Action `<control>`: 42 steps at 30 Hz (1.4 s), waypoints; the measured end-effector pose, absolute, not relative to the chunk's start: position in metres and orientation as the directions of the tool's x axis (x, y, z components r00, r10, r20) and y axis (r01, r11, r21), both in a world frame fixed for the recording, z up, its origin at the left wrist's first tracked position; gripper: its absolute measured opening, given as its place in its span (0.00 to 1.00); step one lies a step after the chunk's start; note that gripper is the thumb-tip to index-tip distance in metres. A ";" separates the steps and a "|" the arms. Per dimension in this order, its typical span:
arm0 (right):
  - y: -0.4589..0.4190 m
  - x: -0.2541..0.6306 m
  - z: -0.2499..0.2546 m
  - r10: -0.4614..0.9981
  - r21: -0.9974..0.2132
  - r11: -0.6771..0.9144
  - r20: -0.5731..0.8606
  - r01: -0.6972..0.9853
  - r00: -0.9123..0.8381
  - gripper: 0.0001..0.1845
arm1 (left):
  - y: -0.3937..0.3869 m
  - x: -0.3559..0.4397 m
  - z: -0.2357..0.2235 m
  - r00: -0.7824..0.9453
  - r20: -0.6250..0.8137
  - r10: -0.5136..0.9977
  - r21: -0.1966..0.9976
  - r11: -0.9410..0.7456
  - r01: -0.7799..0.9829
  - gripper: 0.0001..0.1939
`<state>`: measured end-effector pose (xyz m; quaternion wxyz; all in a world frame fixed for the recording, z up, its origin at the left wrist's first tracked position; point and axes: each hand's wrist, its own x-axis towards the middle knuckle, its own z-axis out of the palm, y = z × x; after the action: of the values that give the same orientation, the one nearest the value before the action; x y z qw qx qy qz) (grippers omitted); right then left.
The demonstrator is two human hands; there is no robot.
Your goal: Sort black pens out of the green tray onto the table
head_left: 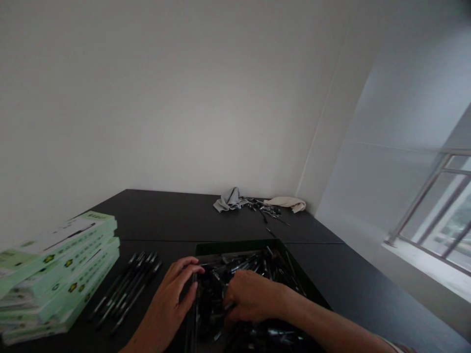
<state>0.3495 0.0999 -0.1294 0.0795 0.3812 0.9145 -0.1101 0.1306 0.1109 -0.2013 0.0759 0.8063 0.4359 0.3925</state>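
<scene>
A dark green box (239, 243) full of loose black pens (253, 262) stands right in front of me. My right hand (248, 296) reaches down into it with fingers curled closed. A short bit of a pen (230, 308) shows between thumb and fingers; the rest is hidden by the hand and the heap. My left hand (172, 289) is at the box's left edge, fingers apart and holding nothing; its fingertips come close to the rim. Left of that hand, several black pens (127, 289) lie side by side on the dark table.
A stack of pale green printed boxes (62, 274) rises at the left on the black table (165, 215). At the back lie a grey cloth (230, 200), a pile of pens (263, 207) and a cream cloth (289, 202). A railed window (441, 211) is on the right.
</scene>
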 end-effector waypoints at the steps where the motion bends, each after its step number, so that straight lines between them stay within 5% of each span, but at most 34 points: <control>1: 0.101 0.352 -0.128 0.677 -0.160 0.687 -0.212 0.709 -0.704 0.11 | 0.111 0.130 -0.202 0.311 0.568 0.762 0.466 -0.609 0.642 0.12; 9: 0.101 0.370 -0.128 0.710 -0.387 0.601 -0.144 0.699 -0.690 0.11 | 0.111 0.130 -0.204 0.312 0.565 0.764 0.471 -0.608 0.639 0.13; 15: 0.098 0.370 -0.128 0.720 -0.405 0.618 -0.054 0.674 -0.692 0.07 | 0.112 0.130 -0.203 0.323 0.554 0.767 0.474 -0.609 0.636 0.13; 23: 0.092 0.369 -0.107 0.850 -0.661 0.410 0.029 0.628 -0.525 0.10 | 0.112 0.129 -0.202 0.333 0.552 0.765 0.483 -0.619 0.620 0.12; 29: 0.097 0.370 -0.104 0.899 -0.571 0.427 0.181 0.702 -0.400 0.04 | 0.112 0.130 -0.204 0.334 0.558 0.760 0.484 -0.625 0.613 0.12; 42: 0.132 0.411 -0.124 0.977 -0.366 0.149 0.196 0.918 -0.080 0.15 | 0.113 0.130 -0.205 0.317 0.578 0.752 0.463 -0.623 0.631 0.12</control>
<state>0.4108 0.1321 -0.1241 -0.1996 0.6483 0.7311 -0.0736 0.1295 0.1128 -0.2055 0.0757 0.8081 0.4278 0.3979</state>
